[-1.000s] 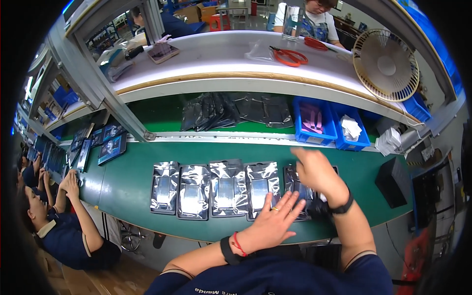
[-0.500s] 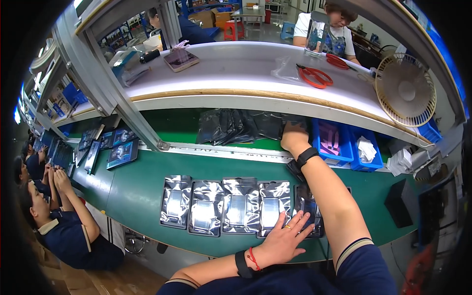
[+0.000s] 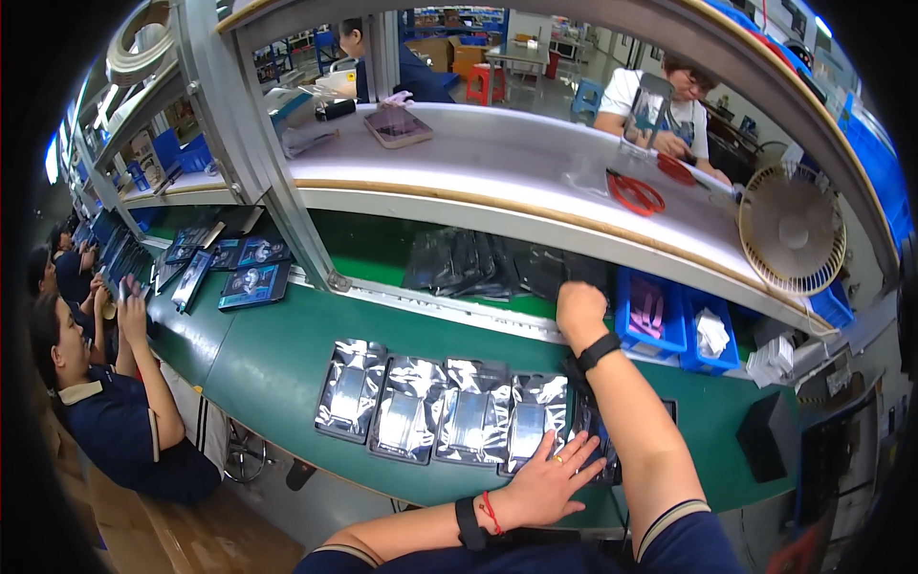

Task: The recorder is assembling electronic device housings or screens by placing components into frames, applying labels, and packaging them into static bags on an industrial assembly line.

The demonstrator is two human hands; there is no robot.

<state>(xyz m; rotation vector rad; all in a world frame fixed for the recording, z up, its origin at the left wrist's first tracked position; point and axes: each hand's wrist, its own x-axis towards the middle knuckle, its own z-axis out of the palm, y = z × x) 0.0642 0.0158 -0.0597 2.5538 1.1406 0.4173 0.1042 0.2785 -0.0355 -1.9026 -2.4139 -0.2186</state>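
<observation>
A row of several glossy black pouches with silvery, see-through fronts lies on the green table; one pouch (image 3: 473, 407) is in the middle of it. My left hand (image 3: 545, 486) rests with fingers spread at the row's right end, over the lower parts of the last two pouches. My right arm partly covers the last one. Farther off, my right hand (image 3: 581, 311) is closed in a fist at the white ledge under the shelf, next to dark flat bags (image 3: 540, 273). What that fist holds, if anything, is hidden.
Blue bins (image 3: 650, 311) with pink and white pieces stand right of my right hand. A black box (image 3: 765, 435) is at the far right. The shelf (image 3: 459, 143) carries a phone (image 3: 397, 126), red-handled tools (image 3: 634, 193) and a fan (image 3: 792, 230). Co-workers sit left and opposite.
My right hand has drawn back from among the dark bags to the ledge, its fingers now curled. The left hand stays on the pouches. The whole view has shifted slightly.
</observation>
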